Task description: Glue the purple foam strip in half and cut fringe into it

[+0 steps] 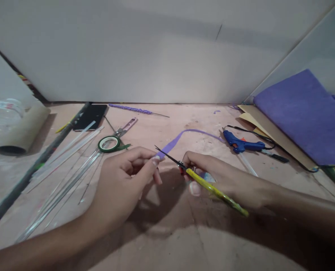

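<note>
Between the thumb and fingers of my left hand [125,180] is the near end of a long purple strip [171,143]. The strip curves up and away to the right, its thin far end reaching the blue glue gun [243,145]. My right hand [215,177] holds scissors with yellow-wrapped handles [212,188], fingers curled round them. Their dark, pointed blades lie beside the strip's held end, near my left fingertips. Whether the blades touch the strip I cannot tell.
Glue sticks [68,180], green tape [108,143], pink-handled scissors [127,127], a phone [91,117] and a cardboard tube [25,130] lie left. A purple-wrapped wire [130,109] lies at the back. Purple sheets [299,116] are stacked right.
</note>
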Available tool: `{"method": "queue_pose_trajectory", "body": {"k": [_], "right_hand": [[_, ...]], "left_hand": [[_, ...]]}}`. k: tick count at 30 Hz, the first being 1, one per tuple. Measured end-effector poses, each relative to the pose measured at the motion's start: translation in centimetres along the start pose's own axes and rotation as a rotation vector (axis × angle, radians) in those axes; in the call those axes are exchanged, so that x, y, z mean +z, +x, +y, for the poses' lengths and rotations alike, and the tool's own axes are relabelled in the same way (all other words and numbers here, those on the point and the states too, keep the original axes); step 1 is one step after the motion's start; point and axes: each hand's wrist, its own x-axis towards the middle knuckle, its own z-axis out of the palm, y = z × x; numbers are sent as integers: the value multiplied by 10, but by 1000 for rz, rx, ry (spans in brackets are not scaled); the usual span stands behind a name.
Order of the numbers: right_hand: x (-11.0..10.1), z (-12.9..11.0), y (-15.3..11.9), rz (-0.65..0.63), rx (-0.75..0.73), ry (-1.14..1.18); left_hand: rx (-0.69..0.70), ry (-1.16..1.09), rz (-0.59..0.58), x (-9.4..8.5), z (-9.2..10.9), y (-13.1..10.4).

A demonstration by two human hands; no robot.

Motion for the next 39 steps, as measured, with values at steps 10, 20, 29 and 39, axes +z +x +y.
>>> {"method": "queue_pose_trajectory", "body": {"k": [10,20,29,39], "right_hand": [[19,2,4,91,-95,97],[30,5,6,186,-105,225],[34,11,8,129,-122,312],[36,16,7,89,-141,313]], "left_hand": [[33,8,-30,-2,0,-3],[52,35,-10,-2,6,-2],[102,15,7,-2,1,1],[33,7,-40,-1,0,-4]]}}
